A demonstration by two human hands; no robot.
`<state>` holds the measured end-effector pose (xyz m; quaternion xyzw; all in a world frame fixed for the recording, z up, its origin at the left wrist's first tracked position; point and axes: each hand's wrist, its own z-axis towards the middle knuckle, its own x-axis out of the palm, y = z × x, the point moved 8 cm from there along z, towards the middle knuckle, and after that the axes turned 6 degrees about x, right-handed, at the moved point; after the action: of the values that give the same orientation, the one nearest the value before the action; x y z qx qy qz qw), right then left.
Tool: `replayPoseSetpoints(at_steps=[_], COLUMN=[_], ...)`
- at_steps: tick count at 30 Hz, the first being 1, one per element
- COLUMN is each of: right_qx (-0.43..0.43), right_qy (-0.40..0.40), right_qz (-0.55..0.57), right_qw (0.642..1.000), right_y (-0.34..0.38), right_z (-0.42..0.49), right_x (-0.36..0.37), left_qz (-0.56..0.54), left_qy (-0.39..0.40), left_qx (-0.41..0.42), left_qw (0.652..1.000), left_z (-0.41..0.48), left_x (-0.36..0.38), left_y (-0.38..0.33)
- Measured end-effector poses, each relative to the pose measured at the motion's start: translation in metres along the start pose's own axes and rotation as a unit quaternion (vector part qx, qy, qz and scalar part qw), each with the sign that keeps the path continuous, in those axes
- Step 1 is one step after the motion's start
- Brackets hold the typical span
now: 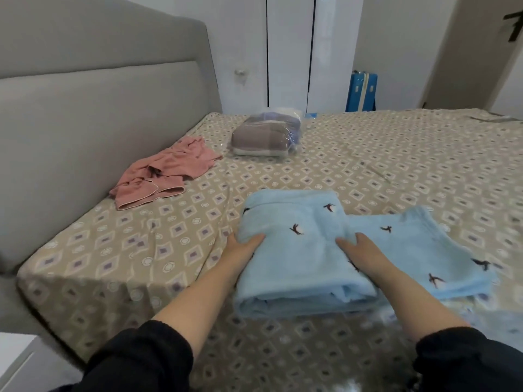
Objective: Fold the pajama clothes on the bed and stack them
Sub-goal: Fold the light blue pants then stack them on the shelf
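A folded light-blue pajama piece [294, 250] with small dark bird prints lies on the bed near me. A second blue piece [424, 250] lies flat beside it on the right, partly under its edge. My left hand [243, 248] holds the folded piece's left edge, thumb on top and fingers hidden beneath. At the right edge my right hand [360, 250] holds it the same way, its fingertips out of sight between the two pieces. A crumpled pink pajama set [164, 174] lies unfolded by the headboard, to the far left.
The bed's patterned beige sheet [368, 165] stretches wide behind and to the right. A plastic-wrapped grey bundle [266, 137] sits at the far side. The grey padded headboard [85, 108] runs along the left, and a blue case [362, 91] stands on the floor beyond the bed.
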<state>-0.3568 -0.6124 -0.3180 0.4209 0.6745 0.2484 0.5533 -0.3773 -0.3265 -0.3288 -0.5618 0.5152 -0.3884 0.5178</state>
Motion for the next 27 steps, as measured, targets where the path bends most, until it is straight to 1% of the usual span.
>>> replayPoseSetpoints(at_steps=[2, 3, 4, 5, 6, 7, 8, 9, 12, 16, 18, 20, 21, 23, 24, 25, 27], right_qx=[0.005, 0.014, 0.022, 0.026, 0.018, -0.003, -0.033, -0.066, -0.150, -0.251, -0.274, -0.263, -0.248, -0.208, -0.186, -0.167, -0.156], right_qy=[-0.003, -0.009, -0.016, -0.029, -0.048, -0.068, -0.086, -0.097, -0.090, -0.037, -0.007, 0.006, 0.005, 0.007, 0.018, 0.033, 0.047], right_qz=[-0.040, -0.068, -0.106, -0.153, -0.202, -0.245, -0.278, -0.302, -0.338, -0.346, -0.365, -0.377, -0.380, -0.385, -0.382, -0.373, -0.349], right_qw=[0.999, 0.998, 0.994, 0.988, 0.978, 0.967, 0.956, 0.946, 0.925, 0.903, 0.890, 0.888, 0.891, 0.899, 0.905, 0.912, 0.923], right_y=[0.001, 0.000, 0.002, 0.006, 0.013, 0.023, 0.036, 0.051, 0.098, 0.156, 0.173, 0.181, 0.183, 0.183, 0.182, 0.180, 0.181], right_z=[0.005, 0.008, 0.011, 0.014, 0.017, 0.020, 0.023, 0.026, 0.037, 0.053, 0.063, 0.077, 0.085, 0.102, 0.109, 0.115, 0.124], right_x=[-0.001, -0.002, -0.003, -0.004, -0.005, -0.005, -0.004, -0.001, 0.021, 0.077, 0.108, 0.133, 0.143, 0.154, 0.158, 0.161, 0.162], left_qz=[0.000, 0.039, 0.114, 0.204, 0.289, 0.344, 0.365, 0.369, 0.371, 0.342, 0.308, 0.247, 0.202, 0.089, 0.044, 0.020, 0.012], left_qy=[0.010, 0.015, 0.011, 0.002, -0.016, -0.038, -0.053, -0.057, -0.042, -0.018, -0.015, -0.017, -0.020, -0.032, -0.038, -0.037, 0.001], left_qx=[0.001, 0.015, 0.032, 0.050, 0.065, 0.081, 0.097, 0.109, 0.122, 0.125, 0.136, 0.144, 0.134, 0.087, 0.056, 0.020, -0.026], left_qw=[1.000, 0.999, 0.993, 0.978, 0.955, 0.935, 0.924, 0.921, 0.920, 0.931, 0.941, 0.958, 0.970, 0.992, 0.997, 0.999, 1.000], left_z=[0.005, 0.007, 0.007, 0.006, 0.004, 0.001, -0.002, -0.003, 0.001, 0.010, 0.012, 0.014, 0.016, 0.025, 0.031, 0.038, 0.050], left_x=[0.003, 0.006, 0.009, 0.012, 0.015, 0.018, 0.020, 0.021, 0.021, 0.020, 0.016, 0.008, 0.004, -0.004, -0.008, -0.011, -0.016], left_y=[-0.002, -0.005, -0.007, -0.008, -0.007, -0.006, -0.004, 0.000, 0.008, 0.011, 0.013, 0.016, 0.016, 0.016, 0.017, 0.018, 0.021])
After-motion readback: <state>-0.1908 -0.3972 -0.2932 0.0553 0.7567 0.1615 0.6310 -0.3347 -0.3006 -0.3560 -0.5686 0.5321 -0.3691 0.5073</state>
